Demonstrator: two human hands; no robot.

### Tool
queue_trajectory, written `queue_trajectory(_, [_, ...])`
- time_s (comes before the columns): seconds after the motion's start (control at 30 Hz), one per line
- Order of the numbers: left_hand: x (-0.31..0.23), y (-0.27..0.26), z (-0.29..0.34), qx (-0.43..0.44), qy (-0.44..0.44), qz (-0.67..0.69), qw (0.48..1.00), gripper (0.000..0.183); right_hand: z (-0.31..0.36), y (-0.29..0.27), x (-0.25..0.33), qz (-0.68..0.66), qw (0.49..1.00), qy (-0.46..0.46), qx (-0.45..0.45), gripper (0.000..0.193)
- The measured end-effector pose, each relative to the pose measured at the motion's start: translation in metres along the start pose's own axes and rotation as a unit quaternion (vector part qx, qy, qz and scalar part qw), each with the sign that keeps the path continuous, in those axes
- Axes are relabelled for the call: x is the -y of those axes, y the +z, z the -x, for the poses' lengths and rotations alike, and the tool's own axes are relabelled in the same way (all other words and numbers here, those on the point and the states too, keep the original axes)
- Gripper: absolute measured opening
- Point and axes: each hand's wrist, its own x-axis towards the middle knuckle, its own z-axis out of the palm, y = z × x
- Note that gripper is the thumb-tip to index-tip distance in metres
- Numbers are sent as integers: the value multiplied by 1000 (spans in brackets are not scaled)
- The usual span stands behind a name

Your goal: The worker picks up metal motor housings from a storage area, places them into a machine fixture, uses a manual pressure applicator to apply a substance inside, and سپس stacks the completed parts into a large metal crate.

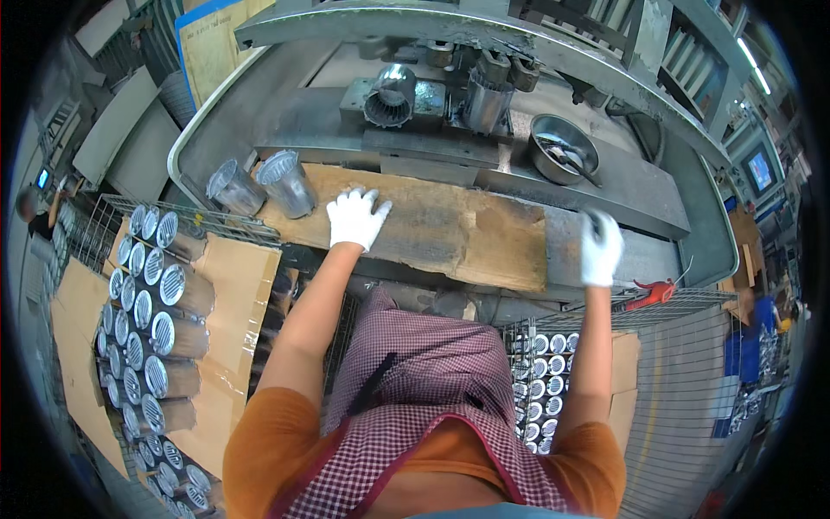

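My left hand [357, 218], in a white glove, rests with fingers spread on a worn brown board [415, 216]. Just left of it stand two ribbed grey metal cups [288, 184], one beside the other. My right hand [601, 246], also gloved, is over the grey metal ledge at the board's right end. Motion blurs its fingers, so whether they hold anything cannot be made out. Beyond the board, one shiny metal cup [391, 97] lies tilted on a block, its open end toward me. Another cup [487, 102] sits upright under the machine's tooling.
A steel bowl [564, 149] with a handled tool in it stands at the back right. Red-handled pliers [650, 294] lie on the wire basket's rim. Stacked metal cups [160, 333] fill the left basket; more parts [540, 385] sit at lower right. A machine beam [484, 30] crosses above.
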Motion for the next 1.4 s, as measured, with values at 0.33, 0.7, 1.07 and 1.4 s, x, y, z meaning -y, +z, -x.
queue_trajectory(0.33, [-4,-5,0,2,-6,17,1000,47,-160,171,78,96,977,-60,181,35])
queue_trajectory(0.7, [-3,-11,-40,-204,-23,193,960,33,-89,114,130,-143,972,-152,106,23])
queue_trajectory(1.07, [-13,-49,-183,-93,-228,95,965,61,19,102,163,-115,967,-107,200,25])
queue_trajectory(1.4, [-35,-100,-139,-278,130,26,951,35,-45,123,114,-78,979,-86,169,31])
